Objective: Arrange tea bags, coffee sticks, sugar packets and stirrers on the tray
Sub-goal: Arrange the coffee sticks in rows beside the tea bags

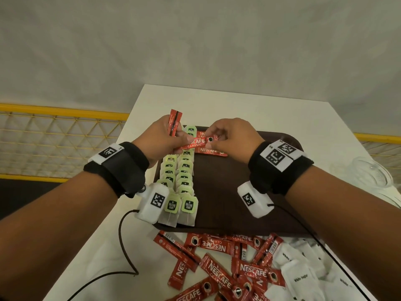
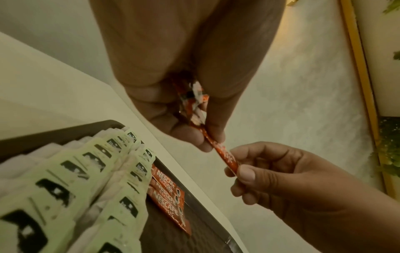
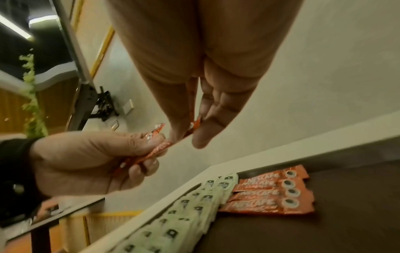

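Both hands were up over the far end of the tray (image 1: 249, 218), working one stick between them. The left hand (image 1: 160, 140) was clenched round a small bundle of coffee sticks (image 1: 174, 122), their ends poking out above its fingers. The right hand (image 1: 230, 140) pinched the free end of a single coffee stick (image 1: 195, 143) between thumb and fingertips — the other end was caught at the left hand's fingertips, so the stick bridged the gap between the two.

Directly beneath that bridge lay the row of sticks already placed (image 3: 268, 193), side by side, printed faces up, touching the two columns of tea bags (image 1: 180, 177) that ran back under the left wrist. Nearer the person than both wrists, off the tray, sat the loose pile of coffee sticks (image 1: 219, 270) with the sugar packets (image 1: 301, 274) beside it.

To my eye this was a hand-off before placing. The way to do it well: let the left fingertips release only that one stick, keep the logo up and the cup end matching its neighbours, and lay it flush against the nearest stick in the row — without nudging the tea bags out of line. No stirrers could be made out.
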Demonstrator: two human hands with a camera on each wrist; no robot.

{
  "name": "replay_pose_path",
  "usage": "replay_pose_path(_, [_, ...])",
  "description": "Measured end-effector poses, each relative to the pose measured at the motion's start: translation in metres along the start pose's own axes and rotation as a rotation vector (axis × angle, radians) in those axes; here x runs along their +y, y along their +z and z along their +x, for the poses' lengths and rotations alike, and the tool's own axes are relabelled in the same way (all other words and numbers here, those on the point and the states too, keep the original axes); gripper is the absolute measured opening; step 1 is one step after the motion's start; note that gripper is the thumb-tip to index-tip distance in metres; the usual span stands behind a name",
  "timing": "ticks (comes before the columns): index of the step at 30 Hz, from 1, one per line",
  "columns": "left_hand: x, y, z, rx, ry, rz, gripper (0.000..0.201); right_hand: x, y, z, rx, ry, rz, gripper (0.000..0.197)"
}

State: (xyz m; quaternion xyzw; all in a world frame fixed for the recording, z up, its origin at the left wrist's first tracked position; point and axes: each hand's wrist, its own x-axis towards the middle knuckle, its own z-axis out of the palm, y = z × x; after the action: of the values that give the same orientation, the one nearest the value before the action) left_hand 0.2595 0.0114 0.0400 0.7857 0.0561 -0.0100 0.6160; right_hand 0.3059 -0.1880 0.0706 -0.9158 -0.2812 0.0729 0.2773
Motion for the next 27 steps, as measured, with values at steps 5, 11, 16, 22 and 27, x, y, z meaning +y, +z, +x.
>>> replay_pose_path(5, [-0.002,0.007,0.001,0.009,-0.037,0.035,0.026,0.002,-0.001,-0.004,-0.015,-0.009,-0.103,0.032])
replay_pose_path(11, [-0.003,0.007,-0.002,0.044,-0.119,-0.001,0.012,0.033,0.001,0.0,-0.102,0.241,-0.141,0.031])
replay_pose_path(16, [-0.003,-0.001,-0.008,0.015,-0.177,-0.035,0.019,0.042,0.015,0.006,-0.215,0.377,-0.203,0.029])
replay_pose_path(22, [0.0,-0.007,-0.013,0.002,-0.238,-0.064,0.013,0.043,0.025,0.018,-0.252,0.407,-0.232,0.033])
replay_pose_path(27, [-0.001,-0.011,-0.019,-0.022,-0.313,-0.136,0.025,0.042,0.031,0.024,-0.182,0.383,-0.22,0.034])
